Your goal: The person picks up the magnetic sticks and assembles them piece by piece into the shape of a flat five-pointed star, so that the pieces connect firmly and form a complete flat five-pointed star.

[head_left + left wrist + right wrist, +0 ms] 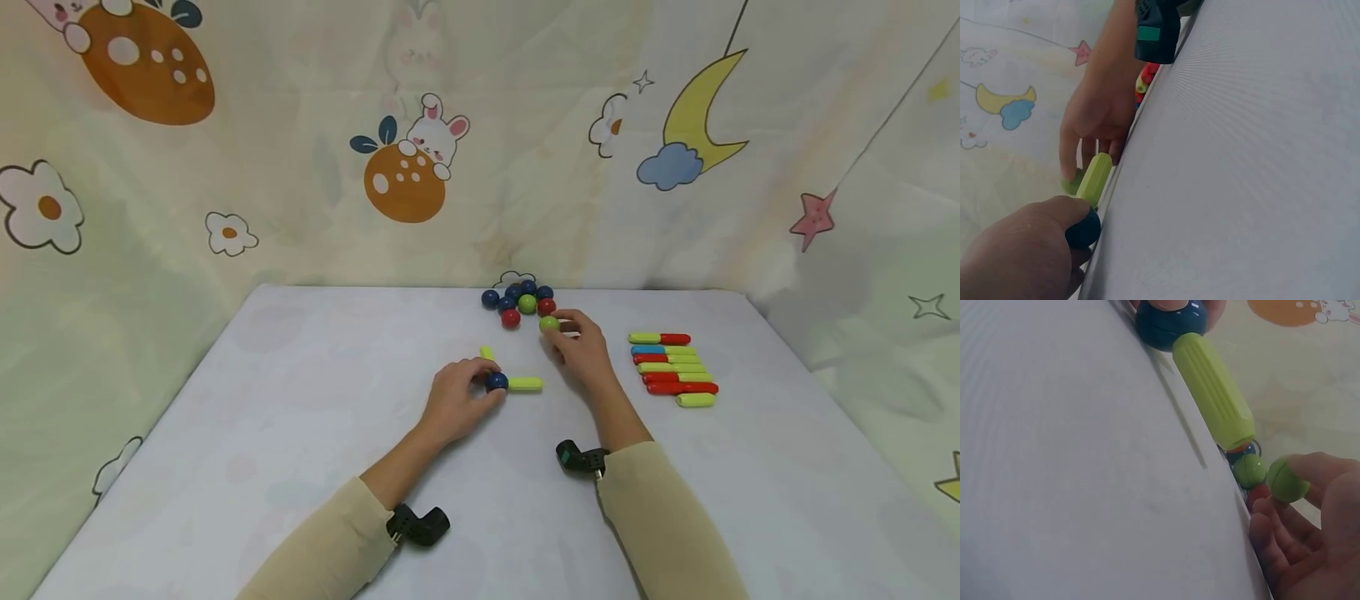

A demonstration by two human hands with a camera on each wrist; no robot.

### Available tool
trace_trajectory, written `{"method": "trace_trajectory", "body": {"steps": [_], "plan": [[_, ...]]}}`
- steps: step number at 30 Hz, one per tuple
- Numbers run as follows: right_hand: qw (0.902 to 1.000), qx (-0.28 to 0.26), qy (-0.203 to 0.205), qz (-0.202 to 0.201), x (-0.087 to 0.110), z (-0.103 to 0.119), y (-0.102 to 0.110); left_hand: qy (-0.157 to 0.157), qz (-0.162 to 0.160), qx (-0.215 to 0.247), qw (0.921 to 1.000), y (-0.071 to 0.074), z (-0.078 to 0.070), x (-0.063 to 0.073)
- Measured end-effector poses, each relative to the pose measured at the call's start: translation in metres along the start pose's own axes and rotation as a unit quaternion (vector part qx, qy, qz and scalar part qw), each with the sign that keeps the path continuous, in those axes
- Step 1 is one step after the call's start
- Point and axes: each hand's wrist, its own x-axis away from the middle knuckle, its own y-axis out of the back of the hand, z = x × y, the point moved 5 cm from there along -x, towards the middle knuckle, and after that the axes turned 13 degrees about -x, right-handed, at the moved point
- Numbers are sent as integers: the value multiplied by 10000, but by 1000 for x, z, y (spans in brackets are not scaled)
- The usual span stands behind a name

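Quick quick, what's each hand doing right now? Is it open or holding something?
Left hand: grip closed on a dark blue ball with a yellow-green stick joined to it.
Right hand: grip closed, pinching a green ball.

Showing navy on the near ball (497, 381), lime on the adjoining stick (525, 384)! Flashing navy, red, green across the far balls (527, 304); mixing red, lime, blue along the right sticks (672, 367); sporting cartoon prints on the pale far cloth (525, 183)!

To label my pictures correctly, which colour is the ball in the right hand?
Green; the ball shows best in the right wrist view.
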Motion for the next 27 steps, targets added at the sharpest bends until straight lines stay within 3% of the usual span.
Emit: {"method": "trace_trajectory", "body": {"steps": [18, 27], "plan": [[9963, 411, -223, 716, 11, -3, 14, -17, -55, -7, 10000, -1, 5, 0], [9845, 953, -191, 1459, 22, -2, 25, -14, -95, -12, 10000, -1, 3, 1]]}}
